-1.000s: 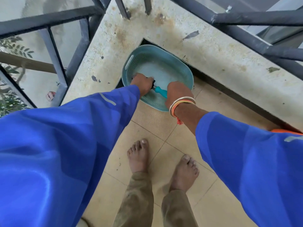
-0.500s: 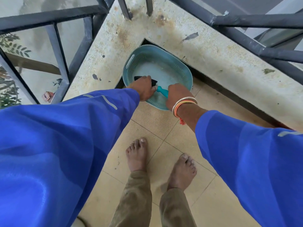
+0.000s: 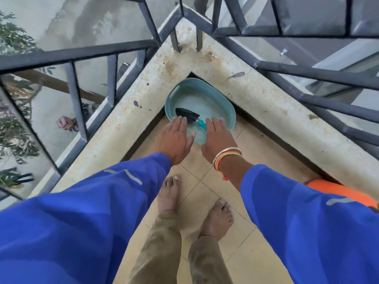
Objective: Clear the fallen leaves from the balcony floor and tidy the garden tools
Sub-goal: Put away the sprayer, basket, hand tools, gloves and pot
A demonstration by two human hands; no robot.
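Black-bladed, teal-handled trowel lies in teal plastic basin — left grip at its 7 o'clock, right grip at 5, both flat-fingered, empty.

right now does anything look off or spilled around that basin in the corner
Nothing spilled or broken. The trowel lies inside the teal basin, which sits snug in the corner. Only the concrete ledge looks grubby: rust-coloured stains and a small greenish scrap, perhaps a leaf, on its right run.
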